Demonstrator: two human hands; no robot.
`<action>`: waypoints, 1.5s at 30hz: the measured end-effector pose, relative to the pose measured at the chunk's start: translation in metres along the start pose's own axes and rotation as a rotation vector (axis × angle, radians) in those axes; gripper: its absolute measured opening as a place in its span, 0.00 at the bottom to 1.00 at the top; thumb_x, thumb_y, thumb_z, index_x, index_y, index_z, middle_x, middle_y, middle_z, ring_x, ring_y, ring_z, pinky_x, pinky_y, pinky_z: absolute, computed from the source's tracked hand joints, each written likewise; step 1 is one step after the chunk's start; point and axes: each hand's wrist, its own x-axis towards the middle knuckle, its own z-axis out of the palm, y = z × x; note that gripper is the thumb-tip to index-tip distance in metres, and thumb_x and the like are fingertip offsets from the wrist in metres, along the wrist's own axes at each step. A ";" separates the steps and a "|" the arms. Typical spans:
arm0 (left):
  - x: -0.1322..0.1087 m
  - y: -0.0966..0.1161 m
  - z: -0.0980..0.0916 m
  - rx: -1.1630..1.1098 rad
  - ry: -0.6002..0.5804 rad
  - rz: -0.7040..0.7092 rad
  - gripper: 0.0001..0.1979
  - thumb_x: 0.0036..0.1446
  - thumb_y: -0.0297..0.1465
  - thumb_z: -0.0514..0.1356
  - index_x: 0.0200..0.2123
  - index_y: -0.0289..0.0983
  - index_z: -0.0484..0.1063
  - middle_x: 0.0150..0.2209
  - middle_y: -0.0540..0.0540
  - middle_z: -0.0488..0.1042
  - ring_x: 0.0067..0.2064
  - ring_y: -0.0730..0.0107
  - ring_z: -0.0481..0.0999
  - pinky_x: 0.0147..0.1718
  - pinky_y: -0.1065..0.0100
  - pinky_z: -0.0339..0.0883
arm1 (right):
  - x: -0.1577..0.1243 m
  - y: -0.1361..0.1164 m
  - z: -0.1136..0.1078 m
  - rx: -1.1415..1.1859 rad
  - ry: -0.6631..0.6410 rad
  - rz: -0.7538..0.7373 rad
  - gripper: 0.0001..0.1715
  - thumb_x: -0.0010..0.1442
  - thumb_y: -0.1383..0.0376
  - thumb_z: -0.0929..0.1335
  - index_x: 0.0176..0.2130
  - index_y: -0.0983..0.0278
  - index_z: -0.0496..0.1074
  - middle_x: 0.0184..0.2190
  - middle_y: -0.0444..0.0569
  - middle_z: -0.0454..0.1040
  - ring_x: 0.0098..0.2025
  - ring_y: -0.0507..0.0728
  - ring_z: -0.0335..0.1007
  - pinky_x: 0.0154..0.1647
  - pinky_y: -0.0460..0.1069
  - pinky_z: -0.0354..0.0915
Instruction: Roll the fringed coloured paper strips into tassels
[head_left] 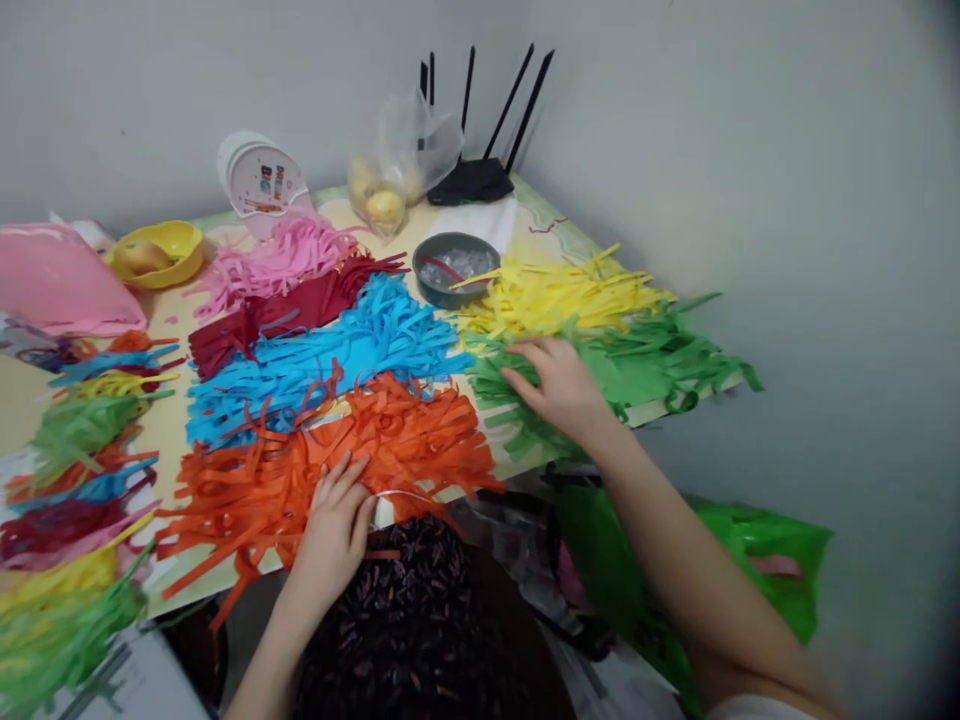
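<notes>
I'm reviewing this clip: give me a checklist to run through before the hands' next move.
1. Right hand touching the green fringed paper strips: ok.
2. Left hand at the orange fringed paper strips: ok.
3. Left hand's grip firm: cannot tell; the fingertips' hold is unclear.
4. Orange strips fully on the pale yellow tabletop: not ok, some hang past the front edge.
5. Orange strips apart from the bright blue fringed paper strips: not ok, they meet.

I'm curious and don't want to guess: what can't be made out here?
In the head view:
Whether the right hand grips the green fringe: its back hides the palm.
Whether the left hand grips the orange fringe: likewise hidden.
Rest of the pink bag: cut off by the left edge.
Middle of the green bag: behind the right forearm.
</notes>
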 end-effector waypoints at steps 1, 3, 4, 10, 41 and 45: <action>-0.001 0.000 0.000 -0.001 -0.002 -0.001 0.12 0.68 0.33 0.50 0.35 0.38 0.71 0.63 0.41 0.69 0.69 0.51 0.60 0.65 0.38 0.53 | 0.002 -0.003 0.004 -0.010 0.003 -0.022 0.23 0.68 0.57 0.61 0.55 0.64 0.72 0.55 0.61 0.72 0.59 0.68 0.66 0.62 0.62 0.60; -0.003 0.001 0.000 -0.002 -0.006 -0.002 0.13 0.68 0.32 0.50 0.34 0.38 0.71 0.63 0.41 0.69 0.69 0.51 0.60 0.65 0.38 0.54 | 0.005 -0.009 0.015 -0.040 -0.015 -0.065 0.25 0.68 0.59 0.61 0.59 0.65 0.70 0.62 0.60 0.68 0.64 0.69 0.60 0.65 0.63 0.57; -0.005 0.001 0.000 -0.003 -0.006 -0.002 0.13 0.68 0.32 0.50 0.34 0.38 0.71 0.63 0.42 0.70 0.69 0.51 0.60 0.65 0.38 0.55 | 0.006 -0.011 0.021 -0.066 -0.035 -0.076 0.26 0.68 0.58 0.61 0.61 0.66 0.69 0.65 0.59 0.65 0.67 0.70 0.56 0.66 0.65 0.56; -0.013 0.001 -0.001 0.008 -0.002 -0.002 0.13 0.68 0.32 0.49 0.34 0.38 0.71 0.62 0.42 0.70 0.68 0.50 0.62 0.64 0.36 0.55 | 0.004 -0.022 0.051 -0.245 -0.251 -0.065 0.31 0.69 0.53 0.60 0.68 0.58 0.60 0.72 0.52 0.52 0.72 0.75 0.44 0.62 0.75 0.55; -0.002 -0.012 0.011 0.053 0.081 0.078 0.14 0.67 0.32 0.50 0.34 0.39 0.74 0.59 0.41 0.74 0.66 0.48 0.64 0.61 0.35 0.60 | 0.036 0.041 -0.006 -0.257 -0.238 0.205 0.19 0.67 0.67 0.61 0.45 0.67 0.80 0.45 0.57 0.81 0.47 0.60 0.76 0.52 0.52 0.66; 0.019 -0.003 0.015 0.043 0.073 0.052 0.15 0.68 0.32 0.49 0.35 0.38 0.74 0.59 0.40 0.73 0.67 0.48 0.63 0.61 0.34 0.59 | 0.056 0.044 -0.002 -0.319 -0.313 0.200 0.17 0.65 0.67 0.63 0.48 0.65 0.79 0.47 0.57 0.79 0.48 0.59 0.75 0.49 0.49 0.65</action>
